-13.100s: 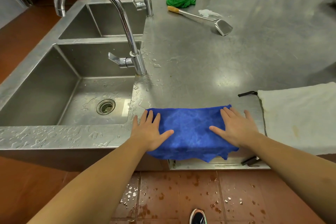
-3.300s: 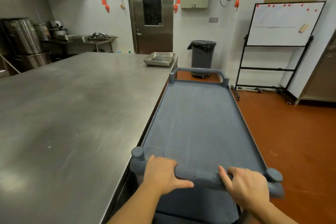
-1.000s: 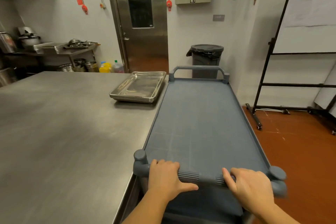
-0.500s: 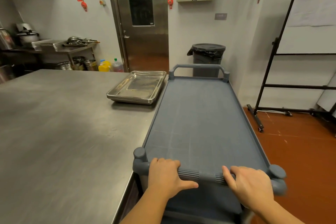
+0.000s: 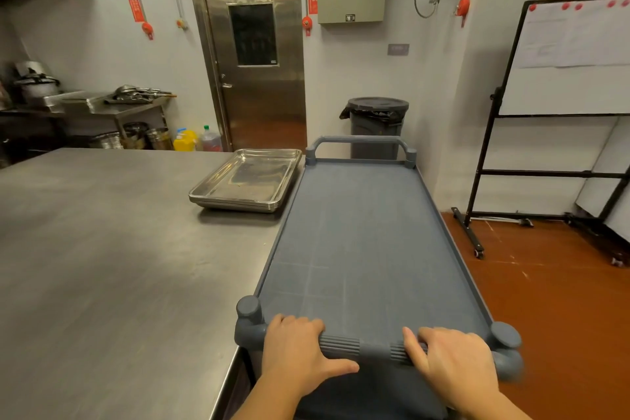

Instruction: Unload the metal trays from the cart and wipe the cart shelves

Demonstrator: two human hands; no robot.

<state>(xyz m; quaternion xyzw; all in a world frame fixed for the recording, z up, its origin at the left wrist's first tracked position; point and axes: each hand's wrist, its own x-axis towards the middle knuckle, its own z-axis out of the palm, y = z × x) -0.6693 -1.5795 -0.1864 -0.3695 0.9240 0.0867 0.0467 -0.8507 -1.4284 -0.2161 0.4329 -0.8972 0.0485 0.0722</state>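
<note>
Because the cart [image 5: 364, 215] is standing lengthwise against the edge of the steel table [image 5: 102, 249], with its top shelf [image 5: 358, 286] running away toward twelve o'clock, we are working it from the near end. The metal trays [image 5: 243, 182] are sitting in a nested stack on the table at about eleven o'clock, just beside the cart's far left rim. We are judging that this placement puts them within reach while leaving the shelf bare for wiping. The lower shelves are hidden beneath the top one, so we cannot tell whether they are unloaded. No cloth is showing.

We are gripping the ribbed handle [image 5: 373, 348] at six o'clock with both hands. The left hand [image 5: 295, 348], at about seven o'clock, is closing over the bar from above, with the fingers curled across it and the thumb stretched along its near side. The right hand [image 5: 455, 363], at about five o'clock, is wrapping the bar likewise, with the thumb lying across the ribs. Neither hand is holding anything else. We are reading this two-handed hold as steering control.
</note>
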